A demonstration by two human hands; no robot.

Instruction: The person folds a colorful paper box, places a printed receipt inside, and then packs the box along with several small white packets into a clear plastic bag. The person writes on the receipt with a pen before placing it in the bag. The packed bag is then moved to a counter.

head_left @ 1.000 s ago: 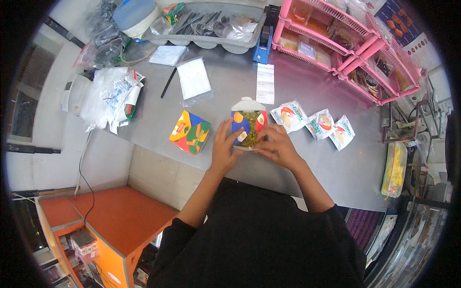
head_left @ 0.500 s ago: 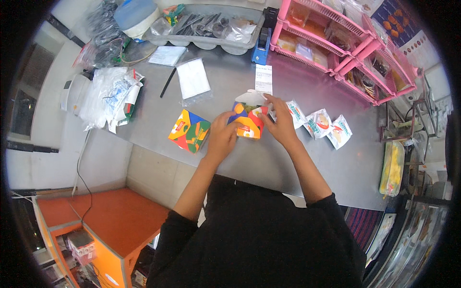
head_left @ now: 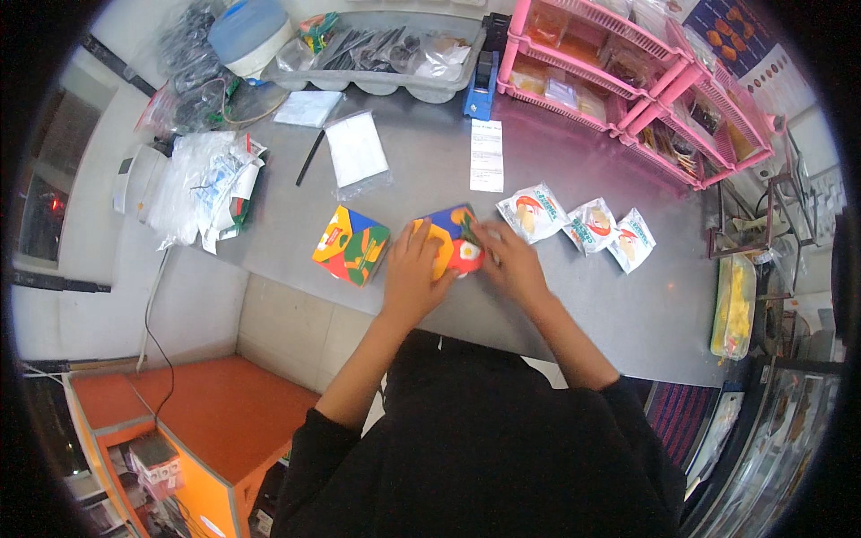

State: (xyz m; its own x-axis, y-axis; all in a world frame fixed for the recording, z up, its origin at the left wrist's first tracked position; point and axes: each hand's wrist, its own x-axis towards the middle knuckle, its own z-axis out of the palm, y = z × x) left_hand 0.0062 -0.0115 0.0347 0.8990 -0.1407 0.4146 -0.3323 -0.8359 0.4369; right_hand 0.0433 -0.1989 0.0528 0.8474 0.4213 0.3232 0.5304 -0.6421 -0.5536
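Observation:
A colorful cardboard food box (head_left: 440,235) in blue, yellow and red stands between my hands near the front of the metal table, its top folded down. My left hand (head_left: 413,273) wraps its left side, fingers over the top. The fingers of my right hand (head_left: 513,264) are bent against its right edge; the tips are partly hidden. A second box (head_left: 351,246) in matching colors sits closed to the left. Right of the held box lie three white packets in a row: a near one (head_left: 534,213), a middle one (head_left: 593,226) and a far one (head_left: 633,240).
A paper receipt (head_left: 487,156) lies behind the held box, below a blue dispenser (head_left: 482,86). Wrapped white napkins (head_left: 357,151) and a black pen (head_left: 310,158) are left of it. Along the back stand a gray cutlery tray (head_left: 381,88) and pink racks (head_left: 574,67).
The box's raised flap has come down, covering the greenish contents seen before. The box is turned a little, and the whole receipt now shows behind it.

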